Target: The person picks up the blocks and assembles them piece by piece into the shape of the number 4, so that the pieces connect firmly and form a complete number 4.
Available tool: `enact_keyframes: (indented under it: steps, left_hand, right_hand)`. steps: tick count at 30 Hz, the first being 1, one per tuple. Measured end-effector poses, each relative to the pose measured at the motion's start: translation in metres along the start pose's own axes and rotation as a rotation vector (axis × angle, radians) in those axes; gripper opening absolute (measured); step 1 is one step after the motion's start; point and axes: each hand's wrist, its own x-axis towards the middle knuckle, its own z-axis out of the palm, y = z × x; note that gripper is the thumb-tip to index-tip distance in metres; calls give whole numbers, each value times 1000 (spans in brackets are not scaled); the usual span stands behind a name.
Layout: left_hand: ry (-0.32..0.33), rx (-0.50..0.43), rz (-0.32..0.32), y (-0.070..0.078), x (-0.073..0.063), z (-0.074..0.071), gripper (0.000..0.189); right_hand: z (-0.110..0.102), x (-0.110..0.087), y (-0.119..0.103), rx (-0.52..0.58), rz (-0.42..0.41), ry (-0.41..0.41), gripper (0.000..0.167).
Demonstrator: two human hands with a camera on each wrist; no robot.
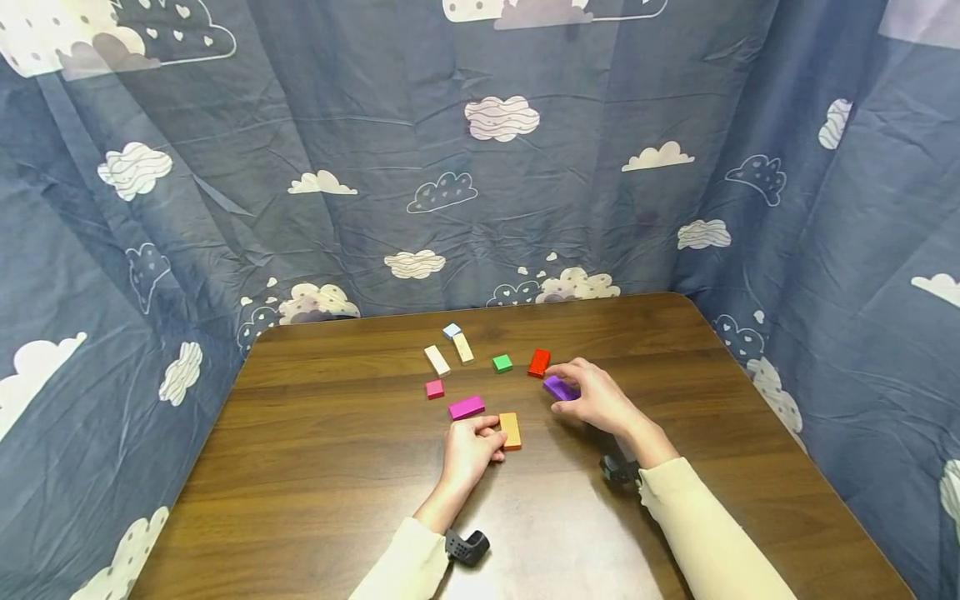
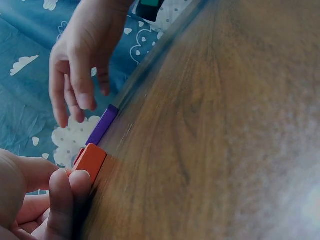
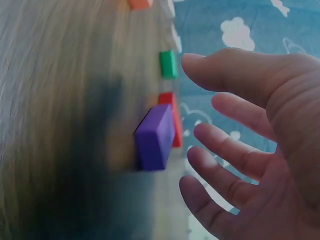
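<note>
An orange block (image 1: 510,431) lies on the wooden table, its left edge at the fingertips of my left hand (image 1: 468,452). In the left wrist view, the curled thumb and fingers pinch the near end of the orange block (image 2: 91,162) and hide part of it. My right hand (image 1: 596,400) hovers over a purple block (image 1: 559,388), thumb and fingers spread apart. In the right wrist view, a gap shows between the right hand (image 3: 250,135) and the purple block (image 3: 155,137). Just behind the purple block lies a red block (image 1: 539,362).
Further back lie a green block (image 1: 502,363), two cream blocks (image 1: 437,361) and a light blue one (image 1: 452,331). A magenta block (image 1: 467,407) is just beyond my left hand, near a small pink block (image 1: 434,389). A cloud-patterned curtain (image 1: 510,208) hangs behind the table (image 1: 322,467).
</note>
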Motion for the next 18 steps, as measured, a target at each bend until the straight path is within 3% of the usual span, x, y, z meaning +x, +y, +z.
enact_keyframes:
  steps: [7,18]
  left_hand:
    - [0,1,22,0,1,-1,33]
    - [-2,-23,14,-1,0,2,34]
  right_hand:
    - [3,-1,16,49,81,-16,66]
    - [5,1,31,68,123,-27,73]
